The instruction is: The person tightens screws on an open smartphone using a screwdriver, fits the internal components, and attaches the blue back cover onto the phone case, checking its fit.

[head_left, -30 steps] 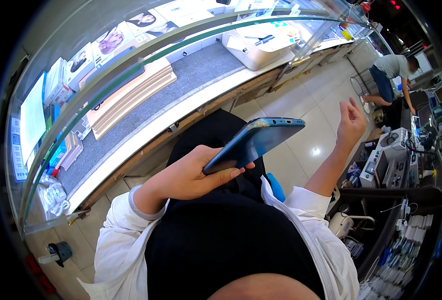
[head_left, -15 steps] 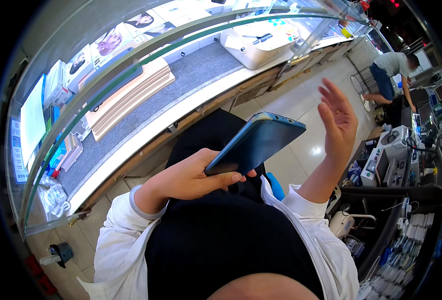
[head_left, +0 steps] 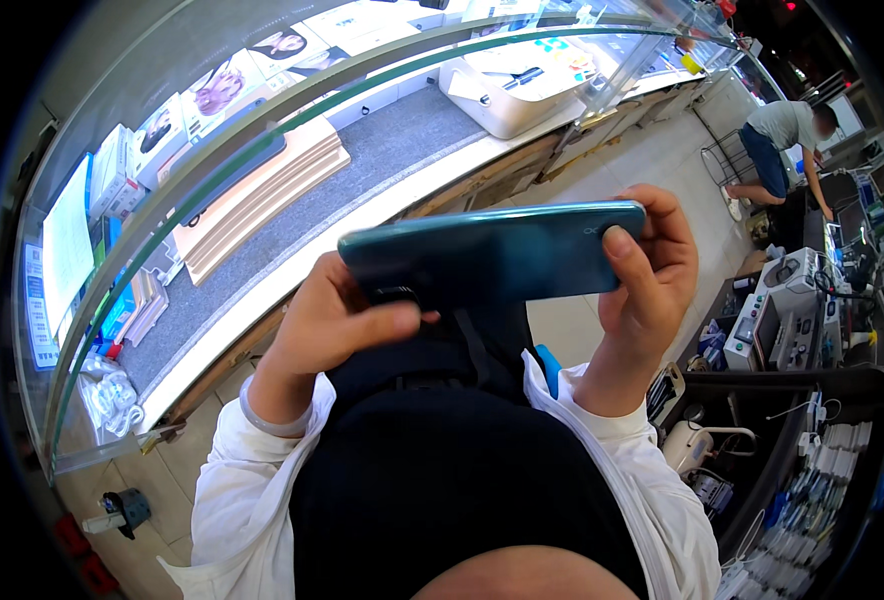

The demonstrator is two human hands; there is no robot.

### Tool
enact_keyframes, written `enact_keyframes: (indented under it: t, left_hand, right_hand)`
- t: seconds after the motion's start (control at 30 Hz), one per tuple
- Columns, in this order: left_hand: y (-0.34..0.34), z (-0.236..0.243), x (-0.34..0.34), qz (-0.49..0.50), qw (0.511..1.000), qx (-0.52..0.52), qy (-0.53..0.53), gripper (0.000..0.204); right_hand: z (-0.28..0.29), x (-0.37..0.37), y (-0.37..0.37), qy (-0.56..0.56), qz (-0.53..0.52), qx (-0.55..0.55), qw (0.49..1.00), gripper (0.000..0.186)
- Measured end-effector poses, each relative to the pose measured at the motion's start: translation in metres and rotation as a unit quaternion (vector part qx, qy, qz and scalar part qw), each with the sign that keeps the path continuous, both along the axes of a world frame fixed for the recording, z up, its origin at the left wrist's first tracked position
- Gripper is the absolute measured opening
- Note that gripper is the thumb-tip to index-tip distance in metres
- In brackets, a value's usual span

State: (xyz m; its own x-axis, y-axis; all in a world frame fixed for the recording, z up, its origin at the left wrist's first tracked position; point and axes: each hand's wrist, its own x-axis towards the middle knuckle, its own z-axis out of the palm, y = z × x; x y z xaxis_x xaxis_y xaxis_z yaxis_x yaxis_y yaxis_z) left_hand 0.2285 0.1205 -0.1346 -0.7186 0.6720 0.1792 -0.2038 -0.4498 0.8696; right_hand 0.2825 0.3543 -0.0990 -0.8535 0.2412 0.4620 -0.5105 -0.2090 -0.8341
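A dark teal smartphone (head_left: 482, 255) is held sideways in front of my torso, its glossy back facing up toward me. My left hand (head_left: 322, 335) grips its left end, thumb lying over the lower edge beside the dark camera area. Around the right end my right hand (head_left: 650, 275) has closed, with its thumb pressed on the back and fingers behind the far edge. The phone's other face is hidden. The left thumb looks slightly smeared by motion.
A glass display counter (head_left: 252, 290) runs along the left and far side, with boxes, a stack of tan boards (head_left: 262, 195) and a white bin (head_left: 512, 105). At right, a person (head_left: 787, 145) bends over a bench with equipment (head_left: 767, 325). A dark drawer (head_left: 812, 395) holds packages.
The phone has turned from a slant to nearly level, its long side running left to right. My right hand, earlier open and raised apart, has come in and taken its right end.
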Motion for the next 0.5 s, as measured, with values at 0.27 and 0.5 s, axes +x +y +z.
enact_keyframes:
  t: [0.27, 0.5]
  left_hand:
    - [0.017, 0.000, 0.014, 0.186, 0.980, 0.058, 0.040, 0.021]
    - [0.016, 0.006, 0.018, 0.239, 0.966, 0.066, 0.070, 0.021]
  right_hand:
    - [-0.006, 0.002, -0.028, -0.025, 0.001, 0.000, 1.000, 0.041]
    - [-0.006, 0.004, -0.037, -0.001, -0.031, 0.011, 0.999, 0.026]
